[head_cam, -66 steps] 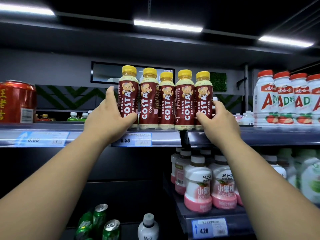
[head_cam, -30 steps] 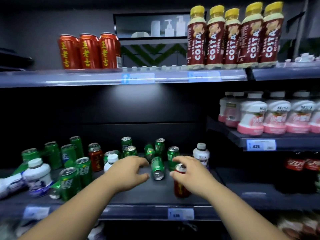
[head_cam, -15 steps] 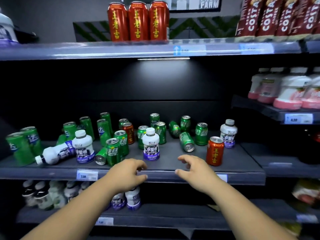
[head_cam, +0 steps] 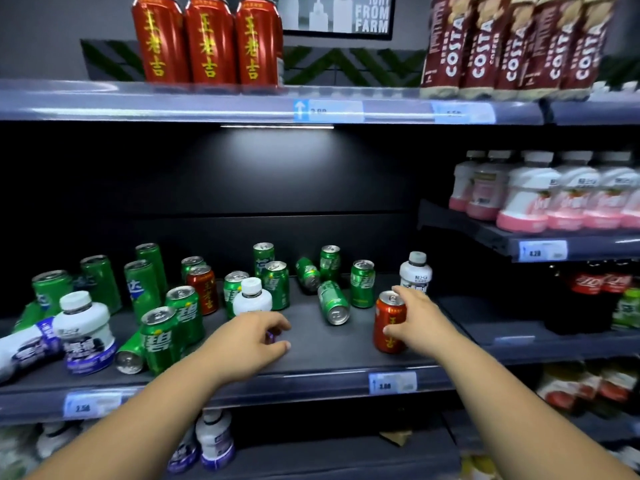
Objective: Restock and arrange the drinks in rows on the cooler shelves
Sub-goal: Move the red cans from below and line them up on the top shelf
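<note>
On the middle shelf [head_cam: 311, 358] stand and lie several green cans [head_cam: 362, 284] in disorder, one of them on its side [head_cam: 333, 303]. My right hand [head_cam: 419, 323] is closed on a red can [head_cam: 388, 323] standing near the shelf's front right, fingers over its top, thumb on its side. My left hand [head_cam: 249, 341] wraps the lower part of a white bottle with a purple label [head_cam: 251, 299]; the label shows between thumb and forefinger. A second red can [head_cam: 204, 289] stands among the green ones. Three red cans [head_cam: 207, 39] stand in a row on the top shelf.
Costa coffee bottles [head_cam: 512, 46] line the top shelf at right. White bottles with purple labels [head_cam: 83, 334] stand and lie at the left end. Pink-based bottles [head_cam: 540, 195] fill the right-hand shelf, with dark bottles [head_cam: 588, 296] below. More bottles [head_cam: 211, 441] sit on the lowest shelf.
My view dropped from the top shelf to the middle shelf. Both hands reached forward: the right closed on the red can, the left onto the white bottle.
</note>
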Tool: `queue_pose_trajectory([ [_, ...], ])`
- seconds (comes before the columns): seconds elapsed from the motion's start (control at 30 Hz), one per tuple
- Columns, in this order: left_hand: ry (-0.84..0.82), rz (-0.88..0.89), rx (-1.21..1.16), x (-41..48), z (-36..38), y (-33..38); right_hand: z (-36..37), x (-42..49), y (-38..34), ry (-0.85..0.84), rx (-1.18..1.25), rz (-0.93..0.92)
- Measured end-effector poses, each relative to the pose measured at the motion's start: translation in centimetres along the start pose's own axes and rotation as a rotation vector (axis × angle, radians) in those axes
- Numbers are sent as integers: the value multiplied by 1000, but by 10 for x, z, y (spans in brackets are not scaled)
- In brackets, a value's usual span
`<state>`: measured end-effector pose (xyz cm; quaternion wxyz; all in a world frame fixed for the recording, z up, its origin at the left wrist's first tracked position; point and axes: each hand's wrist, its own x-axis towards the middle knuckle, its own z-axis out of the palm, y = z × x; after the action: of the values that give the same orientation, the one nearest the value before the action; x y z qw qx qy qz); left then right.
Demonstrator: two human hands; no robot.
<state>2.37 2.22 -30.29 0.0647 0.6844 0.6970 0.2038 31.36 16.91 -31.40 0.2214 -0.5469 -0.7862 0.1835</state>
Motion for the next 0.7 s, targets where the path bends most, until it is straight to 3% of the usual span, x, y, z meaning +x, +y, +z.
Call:
queue_pose_trajectory([
  [0.2, 1, 53, 64, 41, -15, 6, 5, 35, 14, -84, 63, -26],
  [0.37, 72, 62, 108, 52, -37, -5, 4, 52, -18, -136, 66, -211],
  [0.7, 159, -168, 154, 67, -107, -106, 47, 109, -137, -24, 334, -346],
])
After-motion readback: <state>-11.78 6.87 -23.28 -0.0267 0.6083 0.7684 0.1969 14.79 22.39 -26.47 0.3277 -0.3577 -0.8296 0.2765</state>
